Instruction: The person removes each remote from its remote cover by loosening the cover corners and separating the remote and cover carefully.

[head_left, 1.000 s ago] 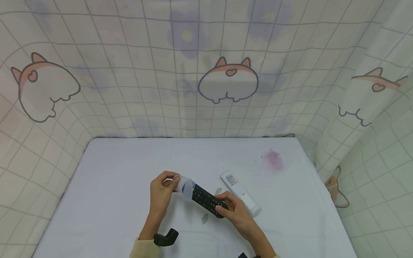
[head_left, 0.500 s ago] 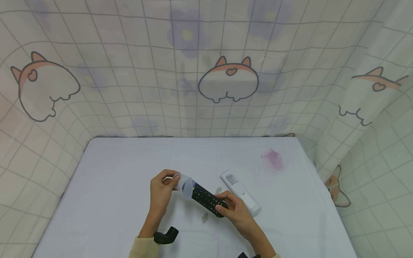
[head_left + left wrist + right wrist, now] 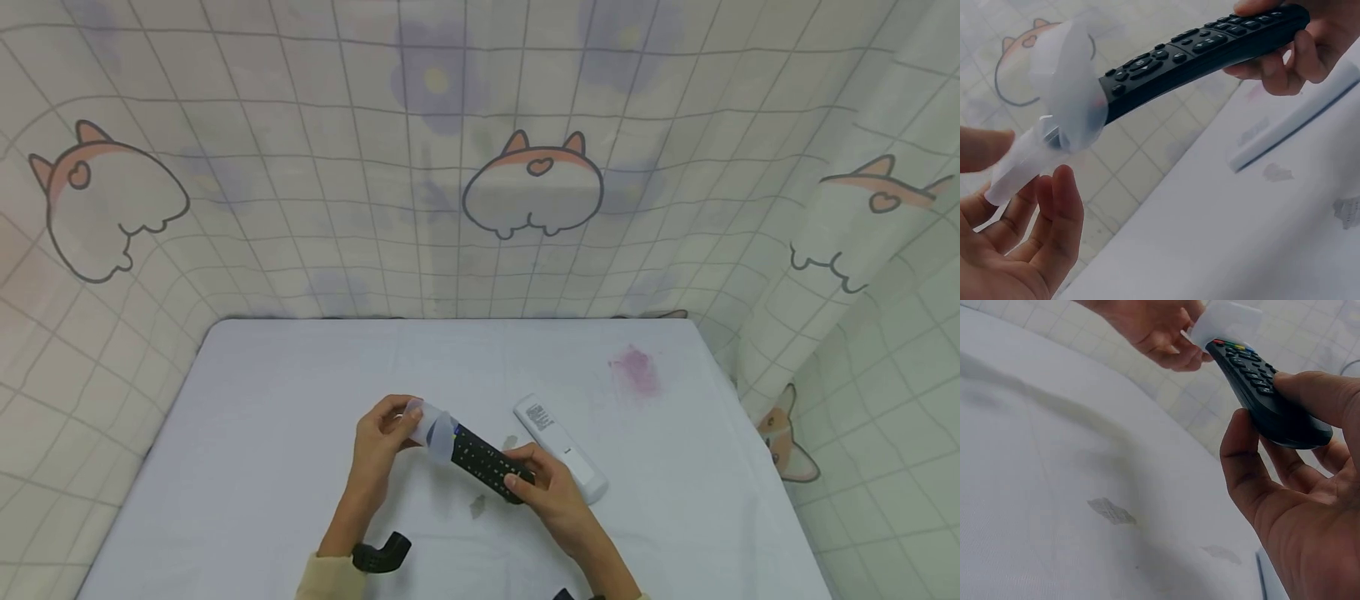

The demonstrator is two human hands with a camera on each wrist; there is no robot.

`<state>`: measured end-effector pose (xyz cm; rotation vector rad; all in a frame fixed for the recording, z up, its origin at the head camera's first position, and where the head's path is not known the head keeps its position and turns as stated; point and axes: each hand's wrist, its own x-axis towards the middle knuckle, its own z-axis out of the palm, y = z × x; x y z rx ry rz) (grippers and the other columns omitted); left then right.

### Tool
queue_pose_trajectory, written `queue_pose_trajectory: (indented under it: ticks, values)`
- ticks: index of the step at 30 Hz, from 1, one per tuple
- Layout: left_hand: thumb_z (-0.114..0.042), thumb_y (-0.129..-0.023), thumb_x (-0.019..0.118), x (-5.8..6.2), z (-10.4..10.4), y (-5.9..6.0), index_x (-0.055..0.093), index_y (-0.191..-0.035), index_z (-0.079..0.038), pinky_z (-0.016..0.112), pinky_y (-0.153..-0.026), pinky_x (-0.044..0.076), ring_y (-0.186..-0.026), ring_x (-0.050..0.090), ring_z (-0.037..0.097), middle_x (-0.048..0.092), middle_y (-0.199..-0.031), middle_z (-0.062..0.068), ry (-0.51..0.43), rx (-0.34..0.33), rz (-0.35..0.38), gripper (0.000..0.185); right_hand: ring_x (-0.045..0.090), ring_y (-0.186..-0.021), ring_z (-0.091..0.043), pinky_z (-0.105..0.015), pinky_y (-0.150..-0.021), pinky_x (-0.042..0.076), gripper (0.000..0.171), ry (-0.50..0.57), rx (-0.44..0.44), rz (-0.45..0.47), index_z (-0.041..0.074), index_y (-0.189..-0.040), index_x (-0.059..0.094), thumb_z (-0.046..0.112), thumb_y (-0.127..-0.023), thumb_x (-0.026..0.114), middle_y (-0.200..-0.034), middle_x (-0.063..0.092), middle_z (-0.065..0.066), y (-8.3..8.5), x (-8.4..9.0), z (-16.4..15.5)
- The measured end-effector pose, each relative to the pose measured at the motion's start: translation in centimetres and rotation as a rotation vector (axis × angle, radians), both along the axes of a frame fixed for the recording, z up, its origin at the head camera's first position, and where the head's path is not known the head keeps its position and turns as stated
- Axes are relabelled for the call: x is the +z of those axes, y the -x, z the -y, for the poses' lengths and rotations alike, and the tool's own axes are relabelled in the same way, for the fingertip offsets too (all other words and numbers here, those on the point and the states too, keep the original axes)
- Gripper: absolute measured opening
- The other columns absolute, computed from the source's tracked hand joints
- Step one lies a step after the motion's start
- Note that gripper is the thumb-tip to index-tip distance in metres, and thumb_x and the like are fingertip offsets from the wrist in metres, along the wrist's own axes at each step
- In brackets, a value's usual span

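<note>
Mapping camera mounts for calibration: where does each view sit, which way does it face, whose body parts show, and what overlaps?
Head: on the person's head, facing forward and down at the white table; left hand, right hand and a cream cuff show.
Left wrist: on that wrist, looking past the left hand along the translucent cover to the black remote control; right fingers show beyond.
Right wrist: on that wrist, looking along the remote toward the cover; both hands show.
Shared: both wrist views catch remote and cover, from opposite ends.
</note>
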<state>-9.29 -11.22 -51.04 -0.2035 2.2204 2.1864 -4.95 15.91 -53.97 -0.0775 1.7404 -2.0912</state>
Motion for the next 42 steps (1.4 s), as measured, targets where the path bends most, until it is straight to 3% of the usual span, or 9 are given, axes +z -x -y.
queue_pose_trajectory:
  ticks: [7,13,23,30,42]
  values:
    - [-0.026,-0.104,0.063,-0.4,-0.8,-0.7,0.06,-0.129,-0.005,0.03,-0.076,0.062,-0.089,0.066,0.016,0.07,-0.11,0.008,-0.082,-0.025,0.034,0.033,0.068,-0.119,-0.014,-0.027,-0.098,0.059,0.038,0.024,-0.019,0.011,0.001,-0.133,0.056,0.009,-0.099,0.069,-0.133,0.064,-0.004,0.0,0.2,0.1]
    - [-0.026,-0.105,0.06,-0.9,-1.5,-1.1,0.062,-0.121,0.0,0.03,-0.073,0.062,-0.085,0.065,0.014,0.069,-0.098,0.002,-0.109,-0.011,0.048,0.031,0.069,-0.119,-0.014,-0.028,-0.098,0.059,0.035,0.055,-0.034,0.012,0.002,-0.132,0.056,0.008,-0.1,0.068,-0.131,0.066,-0.003,-0.1,0.2,0.0]
    - [-0.021,-0.104,0.066,-1.1,-1.9,-0.9,0.065,-0.111,-0.001,0.025,-0.07,0.06,-0.08,0.065,0.013,0.07,-0.097,0.006,-0.015,0.097,0.011,0.021,0.068,-0.12,-0.014,-0.028,-0.099,0.058,0.031,0.064,-0.017,0.023,0.01,-0.13,0.058,0.008,-0.1,0.067,-0.13,0.066,-0.001,-0.2,-0.3,0.3]
    - [-0.02,-0.104,0.066,-1.1,-2.2,-1.0,0.066,-0.109,-0.007,0.022,-0.067,0.057,-0.072,0.063,0.014,0.072,-0.098,0.013,0.076,0.141,-0.067,0.015,0.068,-0.119,-0.015,-0.029,-0.098,0.059,0.031,0.063,-0.022,0.044,0.012,-0.127,0.058,0.007,-0.098,0.069,-0.129,0.065,-0.002,-0.2,0.0,0.6]
    - [-0.024,-0.103,0.068,-0.6,-2.3,-0.8,0.068,-0.108,-0.009,0.021,-0.065,0.055,-0.069,0.06,0.013,0.07,-0.094,0.014,0.108,0.156,-0.107,0.015,0.067,-0.119,-0.014,-0.029,-0.099,0.059,0.028,0.058,-0.017,0.051,0.015,-0.124,0.058,0.008,-0.099,0.068,-0.131,0.061,-0.003,-0.5,0.1,0.9]
